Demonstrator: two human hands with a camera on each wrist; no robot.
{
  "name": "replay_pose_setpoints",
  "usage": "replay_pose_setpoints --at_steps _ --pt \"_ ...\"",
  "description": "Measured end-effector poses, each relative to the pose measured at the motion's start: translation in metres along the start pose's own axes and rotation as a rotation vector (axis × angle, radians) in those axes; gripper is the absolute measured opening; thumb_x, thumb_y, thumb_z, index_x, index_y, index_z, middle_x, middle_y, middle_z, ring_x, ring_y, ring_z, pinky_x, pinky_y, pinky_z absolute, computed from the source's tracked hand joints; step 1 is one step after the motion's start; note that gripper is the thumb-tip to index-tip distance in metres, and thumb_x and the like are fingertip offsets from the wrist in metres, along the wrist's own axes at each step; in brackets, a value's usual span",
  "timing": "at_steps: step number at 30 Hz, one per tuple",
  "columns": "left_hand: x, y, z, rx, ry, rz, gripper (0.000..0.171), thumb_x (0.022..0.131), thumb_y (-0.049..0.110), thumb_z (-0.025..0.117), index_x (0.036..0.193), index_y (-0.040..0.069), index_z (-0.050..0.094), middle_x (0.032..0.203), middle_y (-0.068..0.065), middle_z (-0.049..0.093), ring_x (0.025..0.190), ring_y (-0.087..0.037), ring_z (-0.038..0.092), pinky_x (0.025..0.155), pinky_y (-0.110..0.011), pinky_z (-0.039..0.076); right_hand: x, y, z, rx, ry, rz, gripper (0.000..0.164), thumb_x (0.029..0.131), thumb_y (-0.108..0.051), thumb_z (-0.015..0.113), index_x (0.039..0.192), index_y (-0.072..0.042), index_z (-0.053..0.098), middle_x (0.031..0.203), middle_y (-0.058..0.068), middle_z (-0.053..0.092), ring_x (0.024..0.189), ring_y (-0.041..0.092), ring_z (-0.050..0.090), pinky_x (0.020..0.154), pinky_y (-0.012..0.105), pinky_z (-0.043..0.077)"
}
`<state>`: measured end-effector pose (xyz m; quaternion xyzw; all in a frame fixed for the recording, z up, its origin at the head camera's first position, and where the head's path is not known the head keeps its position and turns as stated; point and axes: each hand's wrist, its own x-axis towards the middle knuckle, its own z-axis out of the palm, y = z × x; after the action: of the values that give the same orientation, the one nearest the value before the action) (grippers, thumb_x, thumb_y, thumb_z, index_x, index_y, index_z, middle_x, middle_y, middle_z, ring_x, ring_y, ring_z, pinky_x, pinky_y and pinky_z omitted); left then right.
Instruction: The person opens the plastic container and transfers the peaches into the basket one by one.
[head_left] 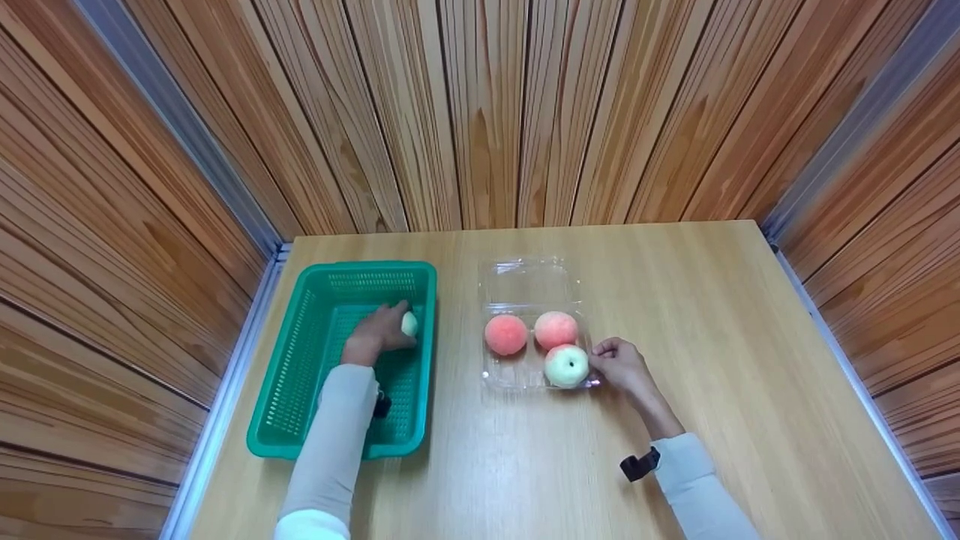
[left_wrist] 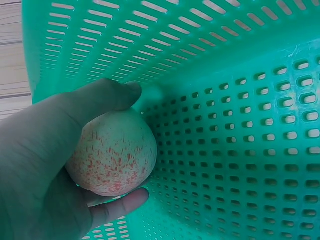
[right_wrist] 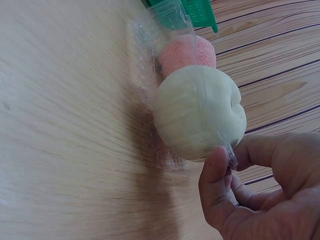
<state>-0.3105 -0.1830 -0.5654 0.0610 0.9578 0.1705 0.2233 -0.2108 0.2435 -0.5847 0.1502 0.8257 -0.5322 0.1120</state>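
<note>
- Left grip: thumb and fingers round 1 pale, red-flecked peach, inside the green basket near its right wall. Can't tell if the peach touches the basket floor.
- Right grip: pinching the edge of the clear clamshell between thumb and finger, right beside the cream peach.
- Clamshell sits on the bench, right of the basket, lid laid back. 3 peaches in it: cream at front right, 2 redder ones behind and left.
- Handling, my guess: peach fairly light, skin fuzzy so low slip, flesh bruises. Cup it round the widest part, spread the load, no fingertip digging.
- Clamshell: likely thin, springy, slick, near weightless. Hold by the rim; a hard squeeze probably buckles it.
</note>
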Motion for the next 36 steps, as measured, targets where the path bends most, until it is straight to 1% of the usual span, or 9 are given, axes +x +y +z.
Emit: replay_pose_setpoints --at_steps 6,9,14,17,21,24,29,32,36 --pt "-0.0023 -0.0009 0.0005 -0.010 0.010 0.013 0.085 0.098 0.030 0.074 0.167 0.006 0.031 0.165 -0.031 0.037 0.149 -0.048 0.043 0.120 -0.061 0.041 0.0003 0.0005 0.0003 0.017 -0.003 -0.009 0.016 0.098 -0.008 0.068 0.106 0.003 0.060 0.087 0.004 0.059 0.077 0.015 0.057 0.064 0.024 0.047" --pt "-0.0040 -0.0004 0.0007 -0.028 0.010 0.006 0.086 0.098 0.031 0.074 0.168 0.007 0.029 0.168 -0.030 0.033 0.153 -0.048 0.039 0.122 -0.062 0.038 0.0007 0.0009 0.0002 0.013 -0.002 -0.003 0.016 0.098 -0.008 0.068 0.106 0.003 0.060 0.087 0.004 0.059 0.077 0.014 0.058 0.065 0.024 0.047" --pt "-0.0052 -0.0009 0.0013 -0.040 0.016 0.009 0.084 0.100 0.032 0.072 0.167 0.008 0.030 0.167 -0.030 0.035 0.151 -0.047 0.041 0.121 -0.063 0.039 0.0015 0.0007 -0.0004 0.017 0.002 -0.001 0.015 0.098 -0.007 0.068 0.105 0.002 0.060 0.086 0.003 0.058 0.076 0.014 0.057 0.064 0.023 0.047" --pt "-0.0049 -0.0020 0.0010 -0.042 0.019 0.015 0.082 0.100 0.033 0.071 0.167 0.007 0.030 0.167 -0.031 0.033 0.152 -0.049 0.039 0.122 -0.064 0.038 0.0011 0.0001 -0.0003 0.006 0.002 0.000 0.015 0.098 -0.008 0.068 0.106 0.002 0.060 0.086 0.003 0.057 0.077 0.014 0.056 0.065 0.024 0.046" --pt "-0.0037 -0.0033 -0.0006 -0.040 0.017 0.018 0.081 0.102 0.035 0.068 0.167 0.006 0.029 0.170 -0.033 0.027 0.157 -0.051 0.029 0.126 -0.064 0.032 -0.0001 -0.0005 -0.0001 -0.005 0.002 0.003 0.017 0.098 -0.008 0.068 0.108 0.003 0.061 0.088 0.004 0.058 0.078 0.015 0.057 0.066 0.025 0.047" --pt "-0.0031 -0.0039 -0.0024 -0.040 0.012 0.016 0.081 0.103 0.037 0.066 0.168 0.006 0.028 0.172 -0.033 0.023 0.159 -0.051 0.024 0.128 -0.064 0.028 -0.0006 -0.0006 -0.0003 0.005 -0.002 0.001 0.017 0.099 -0.007 0.068 0.109 0.004 0.061 0.088 0.005 0.059 0.078 0.015 0.058 0.067 0.026 0.049" --pt "-0.0028 -0.0036 -0.0051 -0.032 0.017 0.011 0.080 0.102 0.040 0.066 0.167 0.007 0.031 0.171 -0.032 0.025 0.158 -0.051 0.027 0.127 -0.064 0.031 -0.0006 -0.0003 -0.0002 0.015 -0.003 0.006 0.015 0.099 -0.006 0.066 0.109 0.004 0.061 0.089 0.005 0.059 0.078 0.015 0.058 0.068 0.027 0.050" --pt "-0.0025 -0.0028 -0.0061 -0.008 0.024 0.011 0.080 0.102 0.041 0.065 0.167 0.007 0.032 0.170 -0.033 0.028 0.157 -0.052 0.030 0.125 -0.065 0.032 0.0000 0.0000 -0.0001 0.005 0.007 -0.005 0.014 0.098 -0.006 0.067 0.107 0.003 0.062 0.088 0.004 0.059 0.078 0.014 0.056 0.066 0.025 0.048" --pt "-0.0027 -0.0022 -0.0073 0.018 0.021 0.008 0.081 0.102 0.042 0.064 0.167 0.007 0.031 0.170 -0.032 0.028 0.158 -0.051 0.029 0.126 -0.065 0.032 0.0009 0.0002 -0.0003 -0.010 0.012 -0.025 0.015 0.096 -0.007 0.068 0.105 0.003 0.062 0.087 0.004 0.058 0.078 0.014 0.054 0.064 0.023 0.045"
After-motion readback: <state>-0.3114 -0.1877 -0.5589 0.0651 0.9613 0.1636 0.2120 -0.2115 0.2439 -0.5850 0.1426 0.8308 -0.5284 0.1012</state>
